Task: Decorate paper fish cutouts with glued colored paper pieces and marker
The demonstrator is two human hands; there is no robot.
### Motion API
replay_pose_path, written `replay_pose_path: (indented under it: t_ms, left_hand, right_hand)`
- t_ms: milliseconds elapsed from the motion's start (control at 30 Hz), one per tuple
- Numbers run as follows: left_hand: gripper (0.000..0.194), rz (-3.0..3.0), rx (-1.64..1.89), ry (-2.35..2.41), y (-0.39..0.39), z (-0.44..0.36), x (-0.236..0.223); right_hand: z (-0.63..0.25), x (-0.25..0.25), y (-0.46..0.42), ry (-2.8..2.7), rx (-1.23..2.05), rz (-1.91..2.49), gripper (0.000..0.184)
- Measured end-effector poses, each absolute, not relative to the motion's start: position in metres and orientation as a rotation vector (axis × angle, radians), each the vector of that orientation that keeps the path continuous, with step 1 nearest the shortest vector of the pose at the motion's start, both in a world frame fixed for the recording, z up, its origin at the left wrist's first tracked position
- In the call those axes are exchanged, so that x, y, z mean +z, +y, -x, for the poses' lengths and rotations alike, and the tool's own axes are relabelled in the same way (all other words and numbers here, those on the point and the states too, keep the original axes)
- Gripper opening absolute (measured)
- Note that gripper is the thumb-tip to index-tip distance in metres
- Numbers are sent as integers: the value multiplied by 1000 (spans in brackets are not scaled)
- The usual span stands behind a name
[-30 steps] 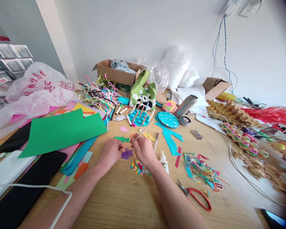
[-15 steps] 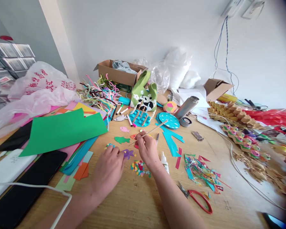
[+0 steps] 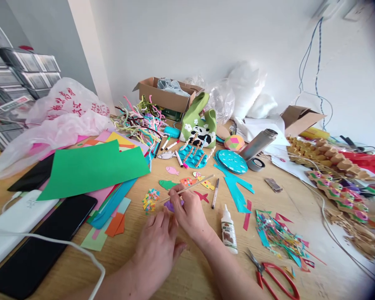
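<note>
My right hand (image 3: pixel 189 210) is closed in a pinch on a thin wooden stick (image 3: pixel 193 186) that points up and to the right. Its fingertips rest over a purple paper cut-out (image 3: pixel 171 206) on the wooden table (image 3: pixel 187 275). My left hand (image 3: pixel 158 246) lies flat on the table just below it, fingers stretched forward, holding nothing. A small heap of coloured paper bits (image 3: pixel 151 199) lies to the left of the stick. A green paper fish (image 3: pixel 167 184), an orange fish (image 3: pixel 187 181) and a pink fish (image 3: pixel 172 170) lie just beyond.
A white glue bottle (image 3: pixel 229 228), a pen (image 3: pixel 215 193) and red-handled scissors (image 3: pixel 276 275) lie to the right. A green paper sheet (image 3: pixel 93 168) tops a paper stack at left, beside a black tablet (image 3: pixel 40 246). Paper scraps (image 3: pixel 279 237), a steel flask (image 3: pixel 258 144) and cardboard boxes stand further back.
My left hand has drawn back toward me and flattened on the table. My right hand shifted down with the stick. The camera view has swung to the left.
</note>
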State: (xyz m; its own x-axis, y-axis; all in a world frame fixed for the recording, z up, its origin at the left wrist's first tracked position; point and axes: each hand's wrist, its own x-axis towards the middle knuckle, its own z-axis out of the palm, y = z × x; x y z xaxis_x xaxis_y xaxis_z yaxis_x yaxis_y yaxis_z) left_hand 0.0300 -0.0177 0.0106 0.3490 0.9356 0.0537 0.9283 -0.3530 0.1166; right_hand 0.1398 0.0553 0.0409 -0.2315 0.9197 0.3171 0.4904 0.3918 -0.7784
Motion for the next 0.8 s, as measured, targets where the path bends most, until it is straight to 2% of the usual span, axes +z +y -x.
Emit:
replay_pose_path:
  t_ms: [300,500,800]
  left_hand:
    - [54,-2466,43,1736,-23,-33,12]
    - [47,-2380,-94,1747,-25,-36,20]
    - [47,-2316,-114,1708,-24,-38,23]
  right_hand:
    - [-133,35,54,-1913,679,1179,29]
    - [-127,32,56,-1975,649,1140,29]
    - [-115,36,64,-1994,539,1131,28]
